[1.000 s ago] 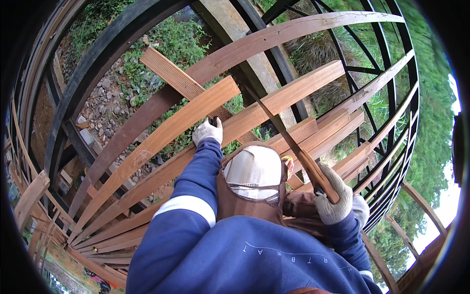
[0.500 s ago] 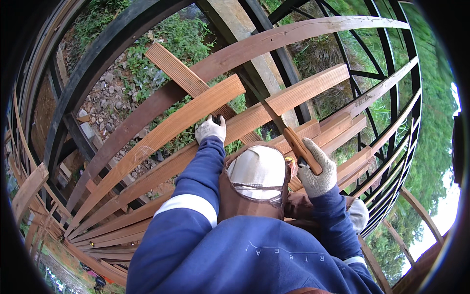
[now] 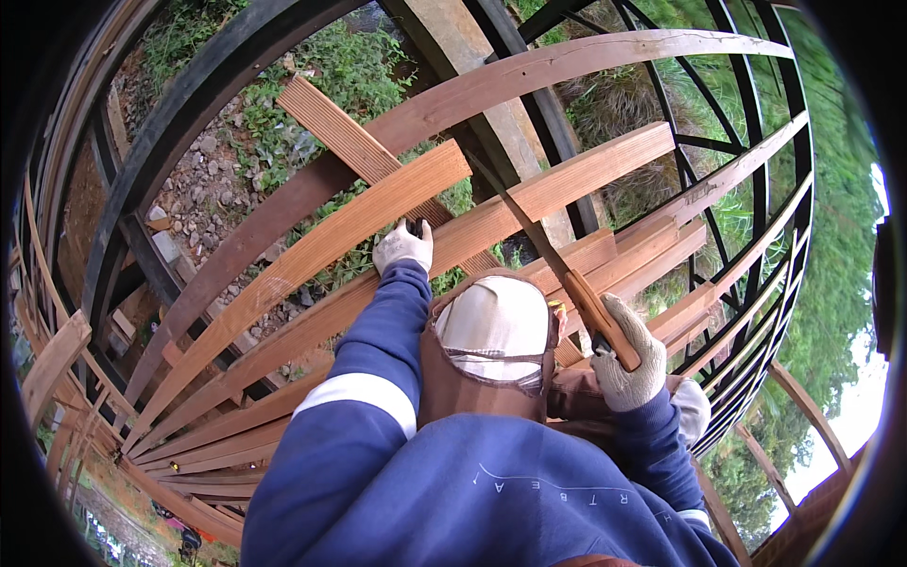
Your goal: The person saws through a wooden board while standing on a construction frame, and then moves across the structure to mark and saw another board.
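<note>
In my gloved right hand [image 3: 625, 364] is a handsaw [image 3: 599, 317], gripped by its wooden handle. Its narrow, dark blade slants up and left across a long ridged wooden beam [image 3: 590, 170], resting at or in the edge of it; how deep it sits I cannot make out. My left hand [image 3: 404, 248], in a pale glove, is closed on the near stretch of that same beam, left of the blade, with part of its fingers hidden. A ridged plank [image 3: 331, 123] passes crosswise under the beam. Beside it another beam [image 3: 416, 180] ends just beyond my left hand.
My knee [image 3: 496, 331], in torn brown trousers, is bent between my arms. Several parallel beams fan out from the lower left. A dark metal frame [image 3: 156, 151] and a long reddish beam [image 3: 472, 90] span open gaps over rubble [image 3: 213, 189] and weeds below.
My right hand has drawn the saw back down and to the right, so its handle is farther from the beam. My left hand has stayed nearly in place.
</note>
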Motion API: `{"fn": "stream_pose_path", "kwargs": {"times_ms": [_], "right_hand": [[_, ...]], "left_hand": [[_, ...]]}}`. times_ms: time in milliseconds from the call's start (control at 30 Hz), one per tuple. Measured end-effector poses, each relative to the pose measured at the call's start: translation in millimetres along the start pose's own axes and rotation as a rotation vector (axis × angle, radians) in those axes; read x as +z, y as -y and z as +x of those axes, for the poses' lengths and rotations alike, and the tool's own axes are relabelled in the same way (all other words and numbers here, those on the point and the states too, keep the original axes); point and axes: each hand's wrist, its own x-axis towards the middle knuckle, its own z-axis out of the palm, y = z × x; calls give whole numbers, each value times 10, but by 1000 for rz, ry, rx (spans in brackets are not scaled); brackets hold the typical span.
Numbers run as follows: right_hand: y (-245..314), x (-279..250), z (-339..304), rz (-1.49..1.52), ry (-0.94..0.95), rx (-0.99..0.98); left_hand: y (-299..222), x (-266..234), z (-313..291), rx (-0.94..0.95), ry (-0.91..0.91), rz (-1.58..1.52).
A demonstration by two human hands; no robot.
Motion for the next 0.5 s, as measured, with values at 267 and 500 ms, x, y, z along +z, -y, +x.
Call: {"fn": "stream_pose_path", "kwargs": {"times_ms": [267, 500], "right_hand": [[-108, 17, 41, -59, 1, -67], [-107, -47, -129, -36, 5, 11]], "left_hand": [[-23, 18, -18, -9, -22, 43], [-6, 7, -11, -15, 8, 39]]}}
